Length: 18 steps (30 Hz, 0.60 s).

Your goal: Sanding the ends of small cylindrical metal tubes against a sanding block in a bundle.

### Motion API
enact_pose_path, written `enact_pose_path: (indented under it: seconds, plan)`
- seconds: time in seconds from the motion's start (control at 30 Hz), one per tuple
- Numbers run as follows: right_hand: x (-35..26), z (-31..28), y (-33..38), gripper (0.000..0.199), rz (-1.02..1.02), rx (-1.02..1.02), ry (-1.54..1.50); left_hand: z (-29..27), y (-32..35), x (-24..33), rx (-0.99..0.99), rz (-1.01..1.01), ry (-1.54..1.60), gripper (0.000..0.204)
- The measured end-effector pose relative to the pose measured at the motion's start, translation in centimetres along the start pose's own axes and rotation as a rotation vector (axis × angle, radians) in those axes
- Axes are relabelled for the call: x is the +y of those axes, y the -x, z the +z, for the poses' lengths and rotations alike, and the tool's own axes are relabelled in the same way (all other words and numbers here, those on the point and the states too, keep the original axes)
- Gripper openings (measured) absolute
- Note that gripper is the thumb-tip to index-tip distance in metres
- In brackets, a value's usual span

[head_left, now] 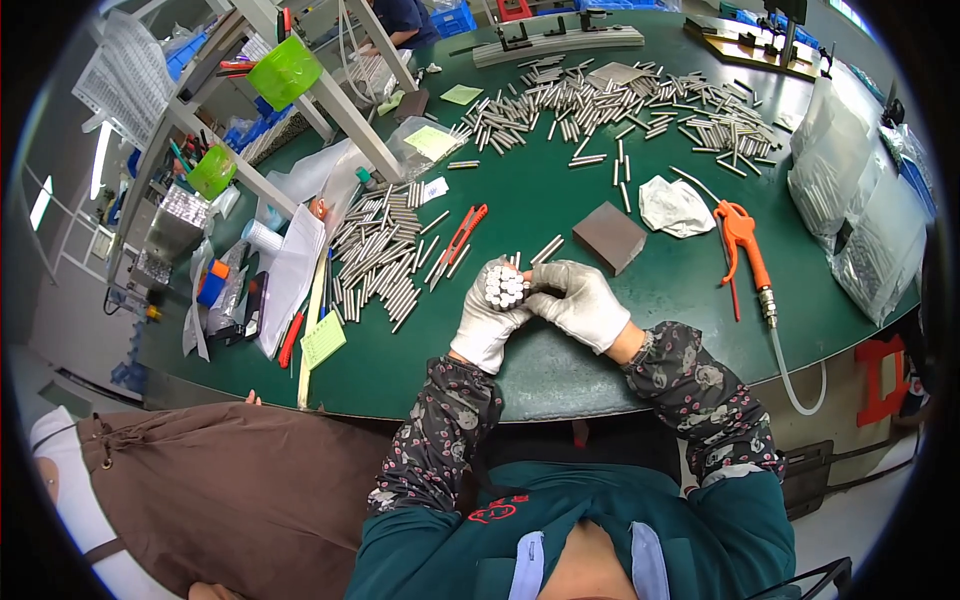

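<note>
Cradling a bundle of short metal rods, ends turned up toward the camera, the gloved left hand sits near the middle of the tabletop's near edge, its grip closed round the bundle; the gloved right hand meets it from the right, fingers bent at the bundle's side, though I cannot tell whether that grip pinches a rod; a red utility knife lies left of the hands, a brown block beyond the right one; loose rods form a left pile toward the left edge and a far pile toward the far edge; on the rack at the far left corner, an upper green holder and a lower green holder have coloured-handled tools about their rims; translucent bags crowd the right edge, their contents too indistinct to name.
</note>
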State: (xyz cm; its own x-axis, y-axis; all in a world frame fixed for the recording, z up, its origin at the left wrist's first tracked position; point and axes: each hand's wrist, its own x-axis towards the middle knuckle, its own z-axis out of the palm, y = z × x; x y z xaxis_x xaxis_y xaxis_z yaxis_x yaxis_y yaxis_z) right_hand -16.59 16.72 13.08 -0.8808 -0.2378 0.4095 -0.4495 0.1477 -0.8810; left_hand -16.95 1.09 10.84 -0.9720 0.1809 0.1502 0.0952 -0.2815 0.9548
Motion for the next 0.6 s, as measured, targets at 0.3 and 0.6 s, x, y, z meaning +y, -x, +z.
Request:
enact_pose_path:
  seconds: [0.3, 0.6]
  plan:
    - [-0.40, -0.07, 0.03, 0.022, 0.012, 0.005, 0.012, -0.14, -0.08, -0.26, 0.004, 0.003, -0.016, 0.063]
    - [-0.46, 0.07, 0.12, 0.025, 0.062, 0.020, -0.040, -0.48, -0.23, -0.86, -0.009, 0.077, -0.097, 0.058]
